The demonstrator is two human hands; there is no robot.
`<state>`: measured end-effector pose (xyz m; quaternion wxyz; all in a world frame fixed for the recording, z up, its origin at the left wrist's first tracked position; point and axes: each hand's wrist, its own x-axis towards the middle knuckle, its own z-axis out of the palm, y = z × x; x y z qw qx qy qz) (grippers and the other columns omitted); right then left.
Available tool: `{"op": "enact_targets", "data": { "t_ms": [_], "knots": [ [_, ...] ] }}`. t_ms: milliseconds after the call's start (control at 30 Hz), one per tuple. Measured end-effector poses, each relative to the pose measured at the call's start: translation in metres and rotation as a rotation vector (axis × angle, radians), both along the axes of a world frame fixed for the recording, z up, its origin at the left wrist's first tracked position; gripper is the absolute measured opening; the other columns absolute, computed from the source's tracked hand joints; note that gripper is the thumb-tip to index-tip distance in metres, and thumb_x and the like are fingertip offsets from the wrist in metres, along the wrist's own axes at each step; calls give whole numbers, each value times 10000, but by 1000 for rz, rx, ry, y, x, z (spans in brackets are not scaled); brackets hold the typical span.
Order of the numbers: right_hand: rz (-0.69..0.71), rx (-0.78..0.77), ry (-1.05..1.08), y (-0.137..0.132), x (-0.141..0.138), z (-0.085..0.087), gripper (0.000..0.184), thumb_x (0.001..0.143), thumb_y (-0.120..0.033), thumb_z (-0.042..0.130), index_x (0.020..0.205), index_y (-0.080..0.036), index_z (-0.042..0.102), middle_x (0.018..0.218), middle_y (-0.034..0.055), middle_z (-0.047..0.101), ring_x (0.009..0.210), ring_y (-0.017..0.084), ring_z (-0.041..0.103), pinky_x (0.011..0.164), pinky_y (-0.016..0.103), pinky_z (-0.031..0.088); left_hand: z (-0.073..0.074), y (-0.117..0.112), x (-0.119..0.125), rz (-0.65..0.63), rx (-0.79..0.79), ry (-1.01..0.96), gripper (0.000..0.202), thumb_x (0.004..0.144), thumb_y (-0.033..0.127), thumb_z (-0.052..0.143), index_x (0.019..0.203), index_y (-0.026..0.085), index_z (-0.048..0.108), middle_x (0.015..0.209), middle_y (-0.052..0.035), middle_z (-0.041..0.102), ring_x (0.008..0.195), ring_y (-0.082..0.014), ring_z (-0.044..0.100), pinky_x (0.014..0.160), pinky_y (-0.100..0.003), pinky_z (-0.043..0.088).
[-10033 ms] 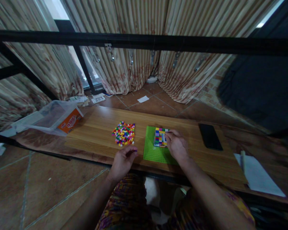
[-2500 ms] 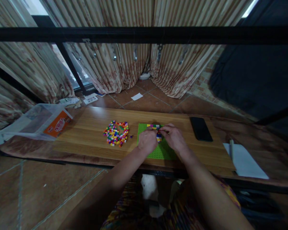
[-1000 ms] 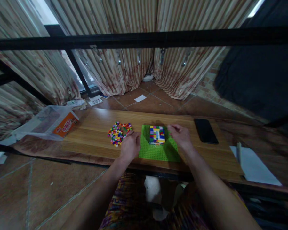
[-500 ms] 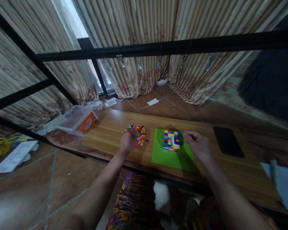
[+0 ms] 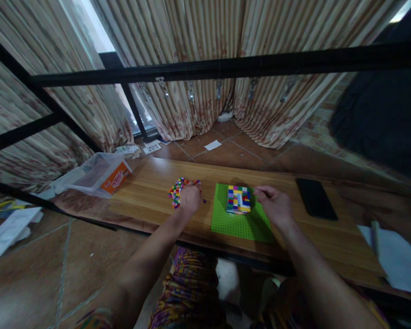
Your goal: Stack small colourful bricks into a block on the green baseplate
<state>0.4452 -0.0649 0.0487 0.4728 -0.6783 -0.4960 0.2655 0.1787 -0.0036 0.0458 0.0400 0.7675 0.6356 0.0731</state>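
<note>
Left hand in the brick pile, right hand beside the built block

The left hand point(image 5: 191, 199) reaches down into the pile of small bricks point(image 5: 175, 192), with bricks showing to the left of its fingers and just beyond them. Its fingertips are hidden behind the hand, so whether they are spread or pinching a brick cannot be told. One dark loose brick point(image 5: 204, 201) lies just right of those fingers, on the wooden surface point(image 5: 150, 183).

The right hand point(image 5: 277, 205) hovers with its fingers drawn narrow; whether they meet or grip something is too small to tell. Just left of them the multicoloured block point(image 5: 239, 200) sits on the green baseplate point(image 5: 239, 227), its top layer apparently unfinished. A black phone point(image 5: 316, 198) lies right of the right hand, apart from it.

The step in hand looks like choosing a brick. Judged from here, the next move calls for a fine pinch by the left fingers, without scattering neighbouring bricks.
</note>
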Motion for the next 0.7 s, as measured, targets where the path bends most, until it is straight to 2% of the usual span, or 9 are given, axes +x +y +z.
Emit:
{"op": "enact_targets", "data": {
  "t_ms": [200,333,400,467,533,700],
  "knots": [
    [3,19,3,1,-1,1,354,777,-500,609,877,-189,747,713,59,744,643,205,657,658,332,486,5,-4,0,-30,26,-31,236,895,149,497,1030,133,690,1067,-146,698,985,-224,664,898,-331,500],
    [-10,12,8,1,-2,3,347,775,-490,598,882,-196,748,709,52,743,641,205,656,655,331,485,16,-13,9,-90,51,-86,201,914,177,495,968,151,687,1044,-109,697,969,-200,652,908,-309,492],
    [-10,9,1,2,-2,4,337,778,-480,589,876,-200,748,725,52,748,644,205,659,660,332,488,25,-21,21,-165,64,-140,176,921,202,515,963,188,685,1011,-64,696,967,-178,645,904,-284,489],
    [-10,21,-12,2,-3,5,328,781,-466,581,868,-197,748,742,56,753,650,203,661,667,331,490,34,-29,39,-280,102,-273,157,925,225,532,965,208,683,975,-45,688,945,-174,641,902,-291,488],
    [-10,38,-24,1,-4,6,325,783,-456,579,866,-190,748,748,59,754,656,200,660,671,325,490,40,-36,57,-359,91,-325,153,932,236,528,966,213,675,982,-40,678,925,-168,638,884,-287,490],
    [-18,47,-12,2,-3,8,319,788,-452,581,870,-193,749,740,49,750,639,190,651,652,313,486,41,-36,90,-429,61,-231,146,934,244,528,968,206,665,1026,-48,667,979,-184,624,918,-317,468]
  ]
}}
